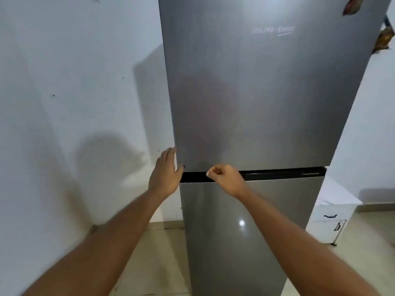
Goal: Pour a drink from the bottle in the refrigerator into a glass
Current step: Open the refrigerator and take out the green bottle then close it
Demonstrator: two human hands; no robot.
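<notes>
A tall grey refrigerator fills the middle of the head view, its doors closed. Its upper door [256, 92] meets the lower door [235, 231] at a dark handle gap [282, 174]. My left hand [165, 174] holds the bottom left corner of the upper door, fingers around its left edge and thumb on the front. My right hand [226, 178] is curled into a fist right in front of the dark gap, with nothing visible in it. No bottle or glass is in view.
A white wall [74, 103] stands close on the left of the refrigerator. A low white cabinet [333, 212] with dark handles sits at its right. Magnets [351, 6] hang on the door's top right. Beige floor tiles [162, 253] lie below.
</notes>
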